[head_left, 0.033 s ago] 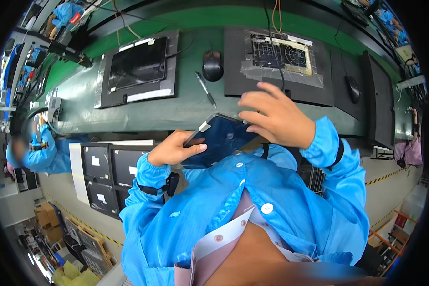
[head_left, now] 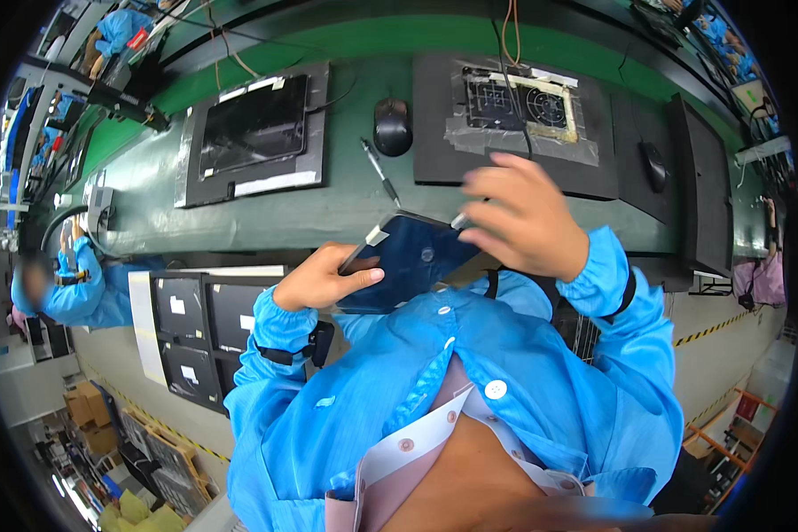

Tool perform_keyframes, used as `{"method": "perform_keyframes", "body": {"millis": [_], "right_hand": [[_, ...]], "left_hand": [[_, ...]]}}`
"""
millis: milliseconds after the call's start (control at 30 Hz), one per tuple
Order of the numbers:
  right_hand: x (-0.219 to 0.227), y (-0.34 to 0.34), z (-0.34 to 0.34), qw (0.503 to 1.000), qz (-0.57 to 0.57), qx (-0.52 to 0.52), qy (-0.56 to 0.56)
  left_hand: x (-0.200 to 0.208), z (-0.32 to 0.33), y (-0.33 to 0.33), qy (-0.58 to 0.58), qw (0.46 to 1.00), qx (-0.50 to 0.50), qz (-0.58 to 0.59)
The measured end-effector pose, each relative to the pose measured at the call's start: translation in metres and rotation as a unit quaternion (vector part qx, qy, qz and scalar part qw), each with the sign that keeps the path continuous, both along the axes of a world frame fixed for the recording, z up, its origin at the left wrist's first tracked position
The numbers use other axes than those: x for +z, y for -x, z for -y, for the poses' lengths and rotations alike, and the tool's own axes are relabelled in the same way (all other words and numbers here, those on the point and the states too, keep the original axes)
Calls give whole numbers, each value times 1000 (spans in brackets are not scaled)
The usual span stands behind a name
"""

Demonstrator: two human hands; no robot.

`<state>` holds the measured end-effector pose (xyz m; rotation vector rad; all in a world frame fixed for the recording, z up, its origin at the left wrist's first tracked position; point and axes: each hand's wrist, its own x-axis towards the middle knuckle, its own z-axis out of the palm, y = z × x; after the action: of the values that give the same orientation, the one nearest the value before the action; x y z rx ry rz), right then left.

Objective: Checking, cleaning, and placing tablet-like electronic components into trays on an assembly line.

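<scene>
A tablet (head_left: 414, 268) with a glossy dark blue face is tilted in front of my chest. My left hand (head_left: 330, 279) is closed around its left side, the thumb lying over the face. A pale tab (head_left: 378, 237) sits on its upper left corner, and a small white tab (head_left: 458, 221) shows at the upper right corner. Beside that corner is my right hand (head_left: 525, 215), its fingers bent, apart and slightly blurred. Whether a fingertip touches the tab I cannot tell.
On the green bench (head_left: 266, 222) lie a pen (head_left: 381, 174), a black mouse (head_left: 393, 127), a tablet on a dark board (head_left: 254, 129) and a taped black board (head_left: 519, 133). Black trays (head_left: 182, 306) stand at left, near a person in blue (head_left: 80, 288). Another mouse (head_left: 655, 167) lies at right.
My right hand has shifted slightly right, away from the tablet's corner, and more of the white tab there shows. My left hand and the tablet stay nearly the same.
</scene>
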<state>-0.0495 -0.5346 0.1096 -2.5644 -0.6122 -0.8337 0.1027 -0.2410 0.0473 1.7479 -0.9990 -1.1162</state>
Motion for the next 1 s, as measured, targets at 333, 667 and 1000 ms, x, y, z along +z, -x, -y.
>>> {"method": "perform_keyframes", "body": {"millis": [333, 667, 1000], "right_hand": [[-66, 65, 74, 784, -323, -22, -529], [-93, 67, 166, 551, -137, -131, -813], [-90, 57, 173, 530, -136, -140, -825]], "left_hand": [[34, 148, -45, 84, 980, -181, -19], [2, 217, -59, 136, 869, 166, 446], [-46, 241, -21, 84, 868, 33, 489]]}}
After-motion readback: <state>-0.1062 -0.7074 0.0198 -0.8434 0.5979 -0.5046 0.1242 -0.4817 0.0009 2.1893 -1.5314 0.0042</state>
